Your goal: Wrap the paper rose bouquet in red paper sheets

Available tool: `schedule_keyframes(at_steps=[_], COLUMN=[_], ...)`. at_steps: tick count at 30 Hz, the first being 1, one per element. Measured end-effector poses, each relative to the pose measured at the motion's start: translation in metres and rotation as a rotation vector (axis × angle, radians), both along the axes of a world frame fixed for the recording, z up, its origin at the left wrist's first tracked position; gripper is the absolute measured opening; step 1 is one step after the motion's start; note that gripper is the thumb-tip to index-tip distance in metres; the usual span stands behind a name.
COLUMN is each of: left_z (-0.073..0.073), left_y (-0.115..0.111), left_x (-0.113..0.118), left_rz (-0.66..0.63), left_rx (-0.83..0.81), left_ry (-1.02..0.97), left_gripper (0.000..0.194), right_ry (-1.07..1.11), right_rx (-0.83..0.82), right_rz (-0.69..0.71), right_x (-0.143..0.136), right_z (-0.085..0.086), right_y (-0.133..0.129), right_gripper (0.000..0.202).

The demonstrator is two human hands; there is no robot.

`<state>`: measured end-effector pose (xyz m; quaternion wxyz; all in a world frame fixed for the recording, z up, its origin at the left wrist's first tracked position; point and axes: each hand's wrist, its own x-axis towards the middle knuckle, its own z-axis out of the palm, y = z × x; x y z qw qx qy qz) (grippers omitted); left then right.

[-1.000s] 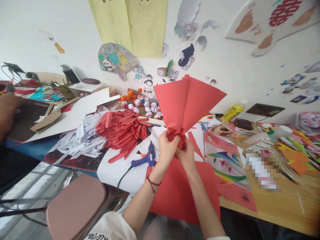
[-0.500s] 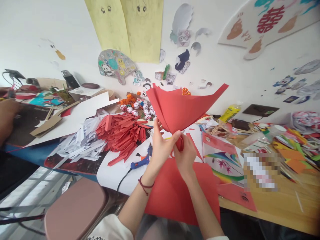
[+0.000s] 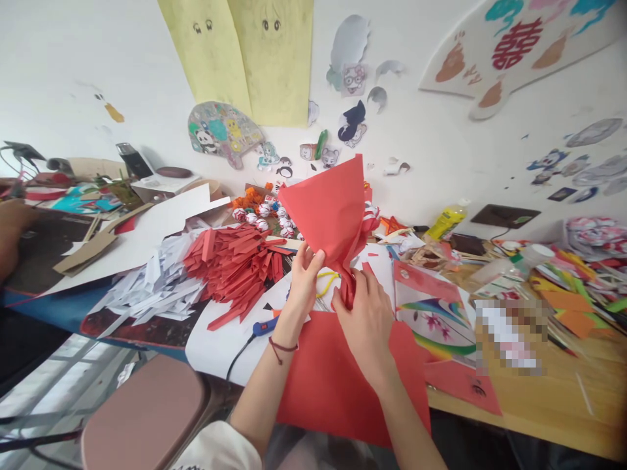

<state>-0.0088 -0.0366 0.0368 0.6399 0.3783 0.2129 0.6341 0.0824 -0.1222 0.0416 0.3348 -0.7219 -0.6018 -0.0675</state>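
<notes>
A sheet of red paper (image 3: 326,209) is wrapped into a cone in front of me, wide at the top and gathered into a twisted stem at the bottom. My right hand (image 3: 365,320) is closed around that stem. At the cone's lower left edge my left hand (image 3: 306,281) pinches the paper, thumb on the near side. Red and white wrapped lollipops show partly at the cone's right side. Below my hands a flat red sheet (image 3: 333,378) lies over the table's front edge. A blue glue gun (image 3: 264,328) sits behind my left wrist, mostly hidden.
Left of my hands lie piles of red paper strips (image 3: 232,267) and white paper strips (image 3: 154,284). A yellow bottle (image 3: 448,219) stands at the back right. Another person's hand (image 3: 12,228) is at the far left. A pink stool (image 3: 144,414) stands below the table.
The cone has turned, so another side of the red paper faces me and its stem is twisted. My right hand has shifted slightly lower; my left still grips the paper.
</notes>
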Motion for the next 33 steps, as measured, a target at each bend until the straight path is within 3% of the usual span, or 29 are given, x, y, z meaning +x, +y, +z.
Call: schedule_keyframes(at_steps=[5,7,10,14,17,21,28,33], left_z=[-0.014,-0.018,-0.023,-0.029,-0.036,-0.039,-0.031,-0.025], left_y=[0.006,0.007,0.006,0.003,0.004,0.009,0.01,0.008], left_x=[0.001,0.0,0.0,0.001,0.0,-0.002,-0.001,-0.009], left_rz=[-0.08,-0.12,-0.189,-0.272,-0.284,-0.263,-0.272,-0.029], left_rx=[-0.07,-0.109,-0.181,-0.247,-0.276,-0.264,-0.182,-0.021], left_ry=[-0.129,-0.17,-0.22,-0.224,-0.162,-0.054,0.099,0.34], left_gripper=[0.032,0.034,0.038,0.044,0.047,0.058,0.069,0.051], right_ry=[0.43,0.692,0.991,1.248,1.407,1.481,1.449,1.465], right_rx=[-0.087,-0.105,-0.084,-0.231,-0.252,-0.239,-0.182,-0.005], right_rz=[0.252,0.343,0.37,0.572,0.645,0.684,0.63,0.559], right_x=[0.022,0.035,0.049,0.046,0.038,0.031,0.029,0.021], right_z=[0.004,-0.001,-0.013,-0.025,-0.029,-0.027,-0.018,-0.016], right_y=[-0.008,-0.007,0.002,0.016,0.022,0.022,0.02,0.019], right_gripper=[0.042,0.041,0.044,0.047,0.055,0.062,0.055,0.057])
